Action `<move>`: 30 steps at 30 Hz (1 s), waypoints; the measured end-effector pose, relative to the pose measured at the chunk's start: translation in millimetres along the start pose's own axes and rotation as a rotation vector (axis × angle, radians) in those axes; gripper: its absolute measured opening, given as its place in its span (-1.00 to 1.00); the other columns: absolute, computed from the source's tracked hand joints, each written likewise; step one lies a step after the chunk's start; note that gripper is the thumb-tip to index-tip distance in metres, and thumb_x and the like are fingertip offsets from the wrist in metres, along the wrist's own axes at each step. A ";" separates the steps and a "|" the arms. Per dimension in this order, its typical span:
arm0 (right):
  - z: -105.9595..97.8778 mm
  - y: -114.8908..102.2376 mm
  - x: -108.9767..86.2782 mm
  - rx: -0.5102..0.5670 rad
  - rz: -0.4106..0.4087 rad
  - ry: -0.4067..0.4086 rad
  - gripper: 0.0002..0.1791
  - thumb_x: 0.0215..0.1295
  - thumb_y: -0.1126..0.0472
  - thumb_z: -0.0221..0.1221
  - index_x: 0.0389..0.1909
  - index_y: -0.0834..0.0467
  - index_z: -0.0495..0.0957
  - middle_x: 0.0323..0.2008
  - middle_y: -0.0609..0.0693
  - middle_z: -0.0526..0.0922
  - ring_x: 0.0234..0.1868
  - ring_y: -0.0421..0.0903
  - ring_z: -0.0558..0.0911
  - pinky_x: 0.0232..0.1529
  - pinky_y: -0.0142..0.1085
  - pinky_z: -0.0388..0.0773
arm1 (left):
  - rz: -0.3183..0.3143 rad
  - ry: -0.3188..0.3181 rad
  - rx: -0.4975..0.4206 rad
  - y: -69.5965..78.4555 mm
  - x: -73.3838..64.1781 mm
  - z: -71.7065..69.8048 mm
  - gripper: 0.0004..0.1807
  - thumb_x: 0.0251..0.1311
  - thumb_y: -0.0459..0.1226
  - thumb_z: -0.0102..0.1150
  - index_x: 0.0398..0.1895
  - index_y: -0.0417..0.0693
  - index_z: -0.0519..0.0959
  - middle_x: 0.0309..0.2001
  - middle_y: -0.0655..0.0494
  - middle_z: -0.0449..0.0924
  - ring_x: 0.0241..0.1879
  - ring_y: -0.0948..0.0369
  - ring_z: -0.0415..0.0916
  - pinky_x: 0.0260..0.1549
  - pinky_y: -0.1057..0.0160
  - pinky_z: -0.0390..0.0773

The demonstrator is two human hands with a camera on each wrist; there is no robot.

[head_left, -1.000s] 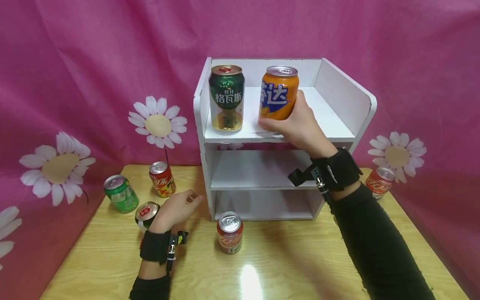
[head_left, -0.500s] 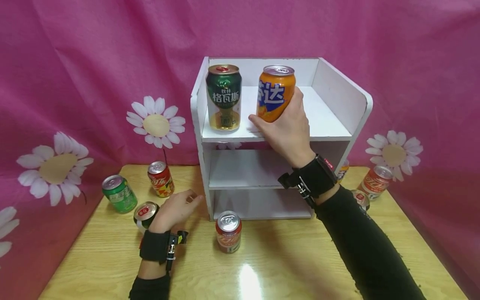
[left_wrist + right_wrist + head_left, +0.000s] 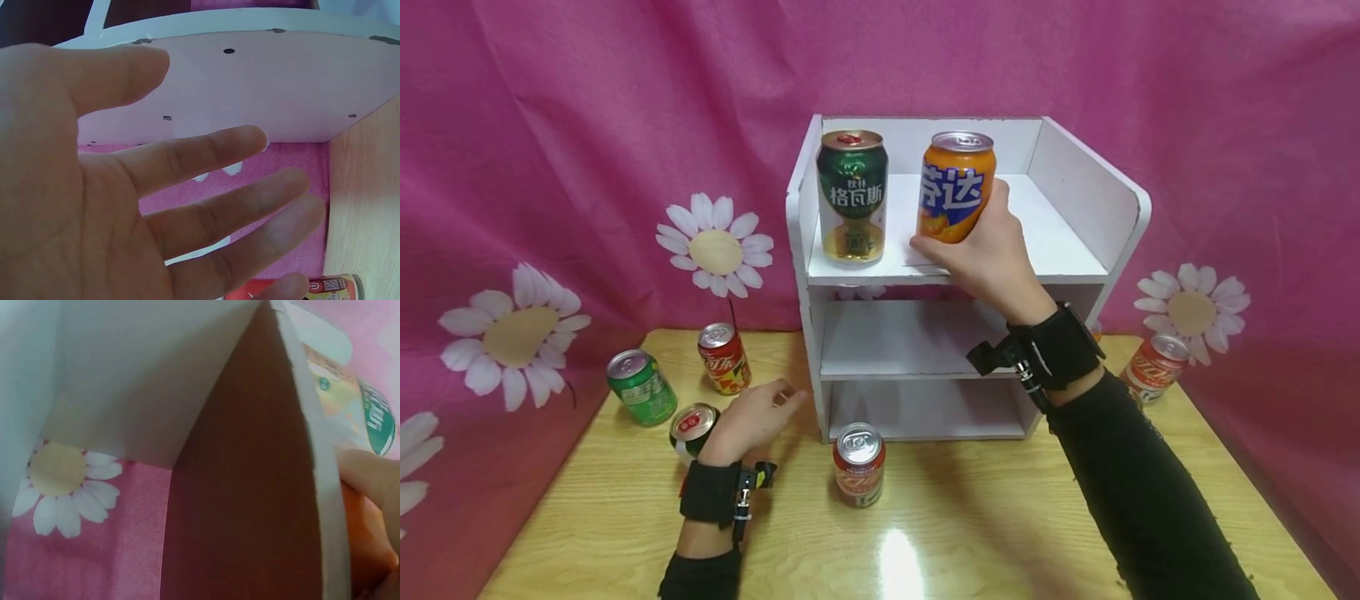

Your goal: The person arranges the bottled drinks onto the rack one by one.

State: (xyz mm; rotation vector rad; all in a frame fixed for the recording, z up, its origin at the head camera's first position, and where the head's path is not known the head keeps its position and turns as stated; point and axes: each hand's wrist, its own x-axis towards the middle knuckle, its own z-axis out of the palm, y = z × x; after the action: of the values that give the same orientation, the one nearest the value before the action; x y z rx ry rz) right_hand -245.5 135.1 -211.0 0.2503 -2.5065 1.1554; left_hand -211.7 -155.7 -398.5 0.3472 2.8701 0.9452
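Note:
My right hand grips an orange soda can from its right side, thumb across the lower front. The can stands upright at the top shelf of a white shelf unit, its blue-and-white label facing front. To its left, apart from it, is a green-and-gold can. In the right wrist view the orange can is partly hidden by the shelf edge and my thumb. My left hand hovers over the table left of the unit, fingers loosely spread and holding nothing, beside a dark can with a gold lid.
On the left stand a green can and a red-and-yellow can. A red can stands before the unit, and another red can sits at the right, near my sleeve. Pink floral cloth hangs behind the table.
The orange can has turned in my right hand's grip, so more of its label faces front. My right wrist swung left, then partly back right. The left hand stayed put.

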 end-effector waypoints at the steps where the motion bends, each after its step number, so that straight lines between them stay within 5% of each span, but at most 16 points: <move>1: -1.7 -0.4 0.6 0.009 0.009 -0.018 -0.04 -0.01 -0.02 0.41 0.25 0.14 0.00 0.10 0.07 0.44 0.07 -0.08 0.47 0.13 -0.26 0.38 | -0.002 0.000 -0.001 0.3 0.2 -0.2 -0.49 0.37 0.04 -0.10 0.05 -0.19 0.53 -0.11 -0.05 0.61 -0.12 0.03 0.55 -0.18 0.00 0.50; 6: -7.5 -0.2 1.4 0.065 0.054 -0.079 0.00 0.00 0.00 0.41 0.30 0.13 -0.04 0.14 0.06 0.39 0.11 -0.07 0.44 0.17 -0.22 0.35 | -0.001 -0.007 -0.001 0.7 1.0 -0.2 -0.52 0.38 0.02 -0.09 0.04 -0.19 0.54 -0.13 -0.05 0.61 -0.15 0.04 0.55 -0.20 0.00 0.50; 15: 16.1 2.8 -8.4 -0.092 -0.066 0.215 0.13 -0.01 -0.22 0.33 0.40 0.14 -0.12 0.18 0.09 0.29 0.15 -0.07 0.40 0.17 -0.25 0.33 | 0.009 -0.001 -0.002 0.7 -0.3 1.5 -0.51 0.38 0.01 -0.08 0.05 -0.19 0.54 -0.10 -0.06 0.61 -0.11 0.03 0.54 -0.16 -0.02 0.50; 30: 10.1 1.9 -7.9 -0.055 -0.057 0.125 -0.01 0.06 -0.08 0.35 0.32 0.18 -0.05 0.13 0.12 0.41 0.10 -0.04 0.47 0.13 -0.23 0.37 | -0.005 -0.010 -0.005 1.9 -1.2 2.6 -0.48 0.37 0.04 -0.09 0.10 -0.20 0.52 -0.05 -0.07 0.59 -0.05 0.00 0.53 -0.11 -0.04 0.48</move>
State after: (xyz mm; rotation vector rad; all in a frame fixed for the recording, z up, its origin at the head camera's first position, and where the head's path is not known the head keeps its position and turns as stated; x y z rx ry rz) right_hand -241.4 128.7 -221.6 0.2259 -2.4031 1.0452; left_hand -209.8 -153.0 -399.5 0.3427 2.8582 0.9465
